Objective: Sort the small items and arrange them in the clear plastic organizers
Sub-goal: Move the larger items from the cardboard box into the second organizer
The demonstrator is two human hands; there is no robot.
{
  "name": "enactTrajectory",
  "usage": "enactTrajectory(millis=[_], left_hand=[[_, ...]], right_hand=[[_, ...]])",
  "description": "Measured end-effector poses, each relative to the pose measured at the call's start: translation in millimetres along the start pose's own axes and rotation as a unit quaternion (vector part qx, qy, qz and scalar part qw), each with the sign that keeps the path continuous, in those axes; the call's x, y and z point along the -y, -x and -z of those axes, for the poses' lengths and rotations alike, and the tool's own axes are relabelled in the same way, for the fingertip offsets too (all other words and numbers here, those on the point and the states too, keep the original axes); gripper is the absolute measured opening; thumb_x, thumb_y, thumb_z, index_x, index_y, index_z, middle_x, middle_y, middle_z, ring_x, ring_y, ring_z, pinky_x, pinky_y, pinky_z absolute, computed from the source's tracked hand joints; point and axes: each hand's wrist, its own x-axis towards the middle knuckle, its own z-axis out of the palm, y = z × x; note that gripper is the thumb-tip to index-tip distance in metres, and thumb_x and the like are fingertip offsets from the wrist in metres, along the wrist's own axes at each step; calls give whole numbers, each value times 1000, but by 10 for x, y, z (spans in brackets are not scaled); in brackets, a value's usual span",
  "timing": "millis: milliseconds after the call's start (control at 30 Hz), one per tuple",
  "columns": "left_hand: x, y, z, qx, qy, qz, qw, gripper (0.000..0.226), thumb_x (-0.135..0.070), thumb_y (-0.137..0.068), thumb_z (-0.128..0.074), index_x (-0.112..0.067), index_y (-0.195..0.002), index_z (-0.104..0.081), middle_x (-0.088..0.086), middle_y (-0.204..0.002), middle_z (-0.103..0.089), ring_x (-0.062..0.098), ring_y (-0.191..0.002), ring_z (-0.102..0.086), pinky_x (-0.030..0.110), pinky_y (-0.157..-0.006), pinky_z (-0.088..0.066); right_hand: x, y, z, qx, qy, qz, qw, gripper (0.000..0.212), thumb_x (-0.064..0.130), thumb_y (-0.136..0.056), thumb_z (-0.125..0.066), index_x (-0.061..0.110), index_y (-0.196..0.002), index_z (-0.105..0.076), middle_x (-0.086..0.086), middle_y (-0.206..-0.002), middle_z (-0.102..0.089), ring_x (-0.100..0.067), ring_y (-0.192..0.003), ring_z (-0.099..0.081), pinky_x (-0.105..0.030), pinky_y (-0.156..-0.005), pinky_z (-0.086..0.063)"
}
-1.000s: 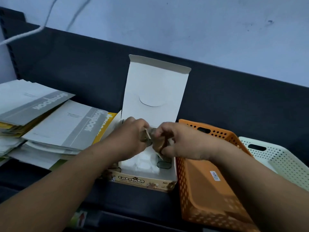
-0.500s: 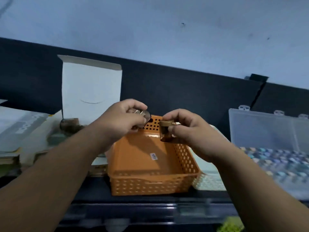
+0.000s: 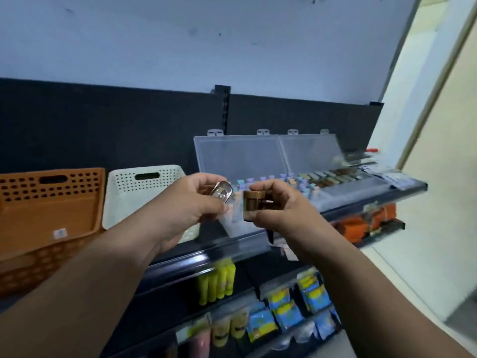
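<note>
Baskets fill the shelf's left end: an orange basket (image 3: pixel 51 202), then a white basket (image 3: pixel 134 197). Your left hand (image 3: pixel 185 208) pinches a small shiny oval piece (image 3: pixel 221 192) in curled fingers. Just beside it, your right hand (image 3: pixel 281 215) grips a small brown item (image 3: pixel 254 205), both held before the open clear organizers (image 3: pixel 258 161).

No legible text, labels or numbers anywhere.
</note>
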Motion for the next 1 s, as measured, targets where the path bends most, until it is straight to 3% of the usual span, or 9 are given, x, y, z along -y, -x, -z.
enactTrajectory(millis=[67,200,300,400,533,667,800,900,1000], left_hand=[[28,-74,-424,30,20,9,999,33,13,-81,-59,-11,-103,-64,9,-94,-61,14,-77,-58,21,-65,-52],[43,-238,-1178,66,71,34,995,15,0,-87,-59,-13,-95,-62,12,-96,-60,22,-87,-58,29,-69,-53],[71,-395,-1655,104,84,50,990,9,-6,-88,-60,-15,-87,-61,12,-97,-60,26,-89,-59,32,-67,-56],[143,-554,-2082,144,61,53,986,8,-8,-88,-62,-16,-87,-62,8,-87,-63,20,-79,-59,33,-68,-53],[276,-825,-2621,187,39,41,981,7,-11,-85,-67,-15,-89,-64,3,-75,-66,16,-70,-60,31,-71,-48],[389,-1218,-3095,226,73,59,970,10,-7,-86,-65,-13,-93,-62,2,-76,-66,14,-70,-62,27,-63,-50],[451,-1813,-3551,233,131,85,960,10,-6,-88,-60,-13,-95,-61,6,-79,-67,21,-75,-63,35,-69,-51],[442,-2229,-3804,233,164,113,952,14,-12,-92,-55,-14,-102,-64,9,-86,-68,24,-75,-65,34,-64,-52],[433,-2620,-4049,245,173,136,944,23,-23,-95,-50,-14,-111,-63,13,-94,-68,27,-73,-68,32,-60,-52]], right_hand=[[-64,183,371,-34,-10,-15,999,33,-10,-80,-65,19,-96,-61,0,-84,-65,-15,-78,-60,-33,-76,-52],[-143,504,1001,-109,-37,-33,993,16,5,-84,-70,17,-88,-60,-5,-79,-62,-19,-70,-61,-33,-66,-55],[-235,710,1413,-158,-48,-43,985,10,6,-87,-67,13,-89,-60,-9,-79,-63,-23,-73,-63,-45,-79,-57],[-364,863,1783,-204,-16,-53,978,10,7,-88,-65,8,-96,-60,-11,-80,-63,-20,-71,-64,-37,-74,-59],[-520,933,2252,-250,0,-58,967,12,3,-90,-63,7,-101,-61,-1,-76,-68,-9,-66,-65,-18,-61,-50],[-706,772,2759,-287,34,-73,954,16,10,-88,-67,17,-102,-64,-5,-97,-71,-16,-87,-67,-26,-74,-49],[-838,394,3308,-307,35,-90,947,25,13,-82,-72,13,-106,-63,-10,-103,-71,-22,-91,-68,-30,-77,-54],[-873,85,3661,-311,47,-100,944,39,25,-71,-70,15,-107,-63,-13,-109,-68,-28,-102,-66,-42,-93,-53],[-964,-159,4035,-319,28,-95,943,33,16,-76,-72,15,-108,-63,-14,-111,-67,-30,-104,-66,-48,-96,-51]])
